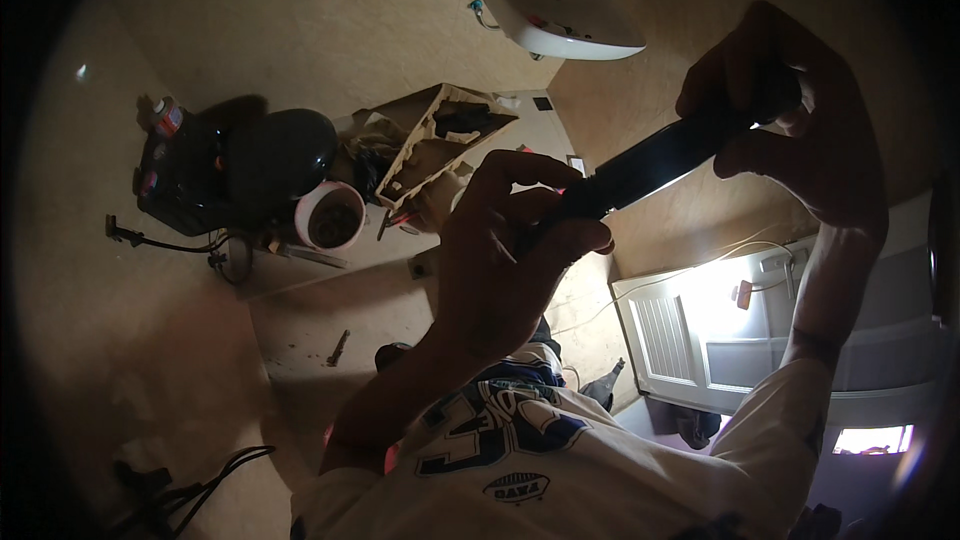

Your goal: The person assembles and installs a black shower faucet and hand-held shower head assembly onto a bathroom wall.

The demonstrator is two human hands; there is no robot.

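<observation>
One black tube (665,162) between both hands (492,265) (832,135)

We saw the scene dimly, with a harsh white glow washing out part of the door (720,330), while the left hand (495,250) and right hand (805,125) showed nearly as silhouettes. Shadows darkened the wall (300,20) beside the sink (565,22), and we noticed fisheye bending toward the black corners.

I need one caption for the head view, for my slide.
Left hand and right hand grip a dark cylinder, with a sink beyond.
</observation>
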